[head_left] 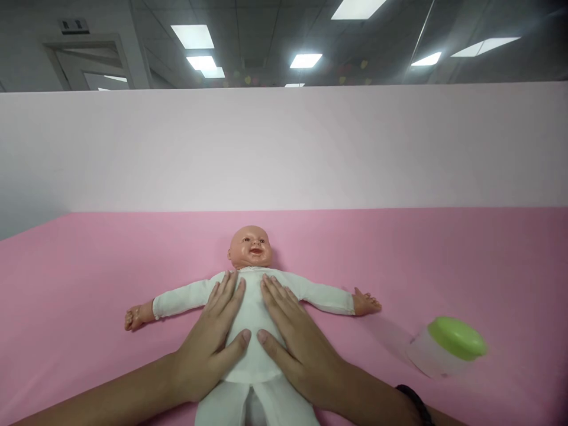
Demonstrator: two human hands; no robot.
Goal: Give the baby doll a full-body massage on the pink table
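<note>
Beneath each grip [212,336], a doll [254,309].

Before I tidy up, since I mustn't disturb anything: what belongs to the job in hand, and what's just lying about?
In use:
- white-clothed doll
- left hand and right hand, both on its torso

Lying about:
- green-lidded container, untouched

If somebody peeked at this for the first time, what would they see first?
Probably the baby doll, face up, arms spread wide, on the pink surface. The left hand and right hand rest on it. A bright green lid stands out at the picture's right.
</note>
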